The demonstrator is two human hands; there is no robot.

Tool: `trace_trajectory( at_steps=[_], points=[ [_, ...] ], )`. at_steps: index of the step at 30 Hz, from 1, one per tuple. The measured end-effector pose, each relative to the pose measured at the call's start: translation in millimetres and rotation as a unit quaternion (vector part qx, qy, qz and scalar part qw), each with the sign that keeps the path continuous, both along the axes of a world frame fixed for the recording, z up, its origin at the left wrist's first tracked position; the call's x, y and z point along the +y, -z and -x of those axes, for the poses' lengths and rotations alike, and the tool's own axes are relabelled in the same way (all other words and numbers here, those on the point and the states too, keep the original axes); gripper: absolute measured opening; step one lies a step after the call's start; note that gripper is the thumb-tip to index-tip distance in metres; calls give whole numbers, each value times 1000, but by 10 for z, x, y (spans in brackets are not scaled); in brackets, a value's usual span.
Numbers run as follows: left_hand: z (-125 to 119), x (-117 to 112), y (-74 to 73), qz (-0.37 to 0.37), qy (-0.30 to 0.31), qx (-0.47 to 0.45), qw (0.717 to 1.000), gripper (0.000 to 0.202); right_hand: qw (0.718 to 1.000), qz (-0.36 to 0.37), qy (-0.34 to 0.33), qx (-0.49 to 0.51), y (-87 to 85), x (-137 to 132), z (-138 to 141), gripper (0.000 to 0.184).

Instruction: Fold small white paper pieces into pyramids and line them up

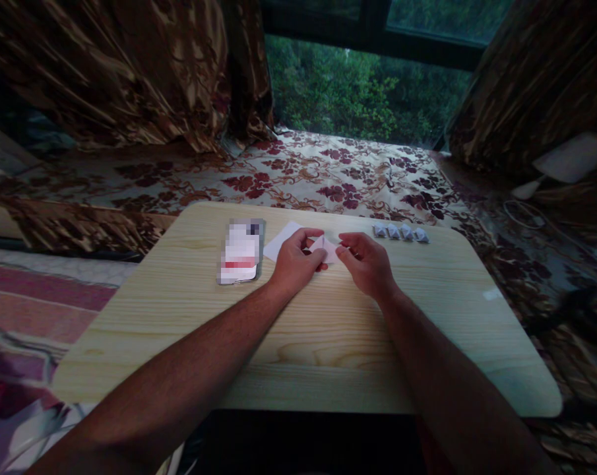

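Note:
A small folded piece of pale paper [324,249] is held between my two hands, a little above the wooden table [318,356]. My left hand [298,256] pinches its left side between thumb and fingers. On its right edge, the thumb and fingers of my right hand [365,258] are closed. Partly behind my left hand lies a flat white sheet of paper [279,243]. Several small folded paper pieces [401,231] sit in a row near the table's far edge, beyond my right hand. Fingers cover part of the paper I hold.
A phone [239,252], partly blurred out, lies left of my hands. A small whitish patch [492,294] shows near the table's right edge. Behind the table is a ledge with flowered cloth [328,171], below a window. A white lamp [570,158] stands at right.

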State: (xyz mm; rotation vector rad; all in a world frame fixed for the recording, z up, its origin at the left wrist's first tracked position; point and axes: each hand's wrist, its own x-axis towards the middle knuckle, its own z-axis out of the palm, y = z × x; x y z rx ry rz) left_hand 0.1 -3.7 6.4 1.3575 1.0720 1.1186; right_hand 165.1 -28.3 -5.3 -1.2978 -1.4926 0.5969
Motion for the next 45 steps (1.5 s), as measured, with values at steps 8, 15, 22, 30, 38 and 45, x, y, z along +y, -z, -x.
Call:
trace_trajectory(
  at_steps=[8,15,22,30,38,45],
  points=[
    [-4,7,72,-25,21,31,999,26,999,5,9,51,-18,-7,-22,21],
    [14,36,68,-20,59,-17,998,24,990,23,-20,136,-73,10,-14,18],
    [5,11,23,-34,21,-34,999,27,990,41,-12,132,-66,25,-23,21],
    [-1,10,44,-60,-18,-14,998,25,988,38,-17,151,-119,9,-10,16],
    [16,-8,74,-115,-33,48,992,22,993,-12,54,106,-119,7,-28,20],
    [26,-24,52,-166,-120,125,971,13,982,-18,28,184,-153,-15,-17,18]
  ],
)
